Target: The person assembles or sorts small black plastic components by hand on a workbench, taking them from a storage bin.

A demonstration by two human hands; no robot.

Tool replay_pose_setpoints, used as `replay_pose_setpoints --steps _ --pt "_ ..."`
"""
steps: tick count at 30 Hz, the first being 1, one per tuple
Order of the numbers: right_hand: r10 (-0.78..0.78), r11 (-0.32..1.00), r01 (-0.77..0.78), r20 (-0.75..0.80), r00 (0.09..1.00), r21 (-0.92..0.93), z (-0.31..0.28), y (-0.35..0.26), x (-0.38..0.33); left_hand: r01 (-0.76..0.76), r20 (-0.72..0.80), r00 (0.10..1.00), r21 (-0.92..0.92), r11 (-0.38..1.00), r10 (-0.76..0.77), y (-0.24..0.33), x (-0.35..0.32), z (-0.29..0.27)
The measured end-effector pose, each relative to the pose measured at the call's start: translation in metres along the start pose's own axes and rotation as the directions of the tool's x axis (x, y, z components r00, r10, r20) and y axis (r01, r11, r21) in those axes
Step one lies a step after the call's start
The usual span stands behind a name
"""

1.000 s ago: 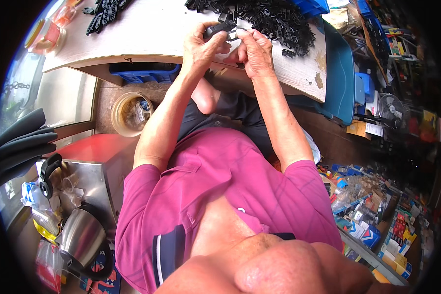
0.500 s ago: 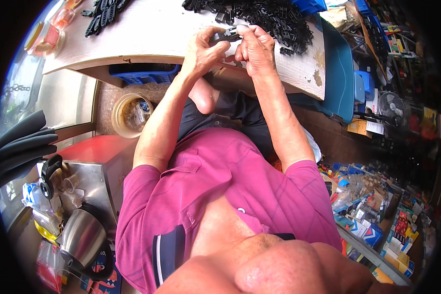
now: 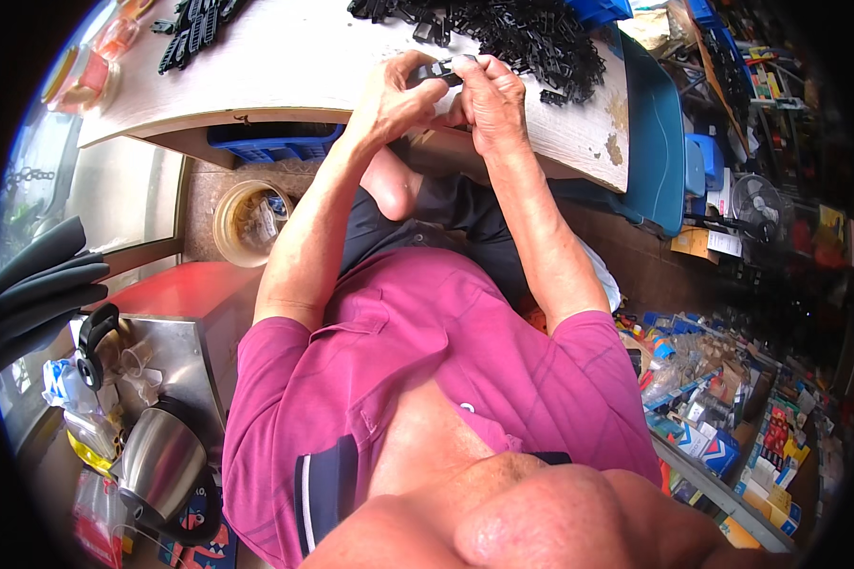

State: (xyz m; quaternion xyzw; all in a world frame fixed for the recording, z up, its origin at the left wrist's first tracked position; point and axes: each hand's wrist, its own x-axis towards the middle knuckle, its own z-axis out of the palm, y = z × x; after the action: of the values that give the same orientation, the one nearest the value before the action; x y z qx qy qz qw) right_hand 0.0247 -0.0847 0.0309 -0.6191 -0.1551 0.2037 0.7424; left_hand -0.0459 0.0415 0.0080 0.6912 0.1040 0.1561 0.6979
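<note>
From my remote view, left to right. At far left a steel kettle [image 3: 161, 465] stands low in the picture, and a clear plastic tub [image 3: 247, 223] sits on the floor under the table [image 3: 285, 66]. My left hand [image 3: 394, 95] is raised over the table's near edge, fingers curled together and clamped on a small black plastic part [image 3: 438, 73]. My right hand [image 3: 491, 100] meets it, fingertips pinching the same part from the other side, so the part lies between both hands just above the tabletop. Beyond the hands, a heap of black plastic parts [image 3: 531, 33] covers the table's far right. A blue chair [image 3: 659, 152] stands beside the table.
</note>
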Motion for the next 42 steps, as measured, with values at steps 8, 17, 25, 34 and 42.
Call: replay_pose_setpoints --steps 8,17,25,34,42 --pt "0.006 0.999 -0.005 -0.034 0.999 0.036 -0.004 0.008 -0.002 0.100 -0.152 0.982 -0.065 0.993 -0.109 0.006 0.002 0.008" --pt "0.297 0.955 -0.296 0.048 0.954 -0.020 -0.010 0.000 -0.007 0.084 -0.117 0.987 -0.205 0.975 -0.110 -0.004 -0.004 0.002" --pt "0.112 0.994 -0.112 -0.072 0.991 0.010 0.001 0.010 -0.013 0.071 -0.091 0.991 -0.268 0.961 -0.099 -0.004 -0.010 0.010" --pt "0.024 0.981 -0.025 0.011 1.000 0.191 -0.037 0.010 -0.020 -0.010 -0.105 0.994 -0.151 0.988 -0.006 -0.005 -0.008 0.018" --pt "0.106 0.981 -0.030 -0.405 0.908 0.191 -0.148 -0.030 -0.014 -0.405 -0.070 0.886 0.363 0.839 0.458 -0.005 -0.005 0.077"
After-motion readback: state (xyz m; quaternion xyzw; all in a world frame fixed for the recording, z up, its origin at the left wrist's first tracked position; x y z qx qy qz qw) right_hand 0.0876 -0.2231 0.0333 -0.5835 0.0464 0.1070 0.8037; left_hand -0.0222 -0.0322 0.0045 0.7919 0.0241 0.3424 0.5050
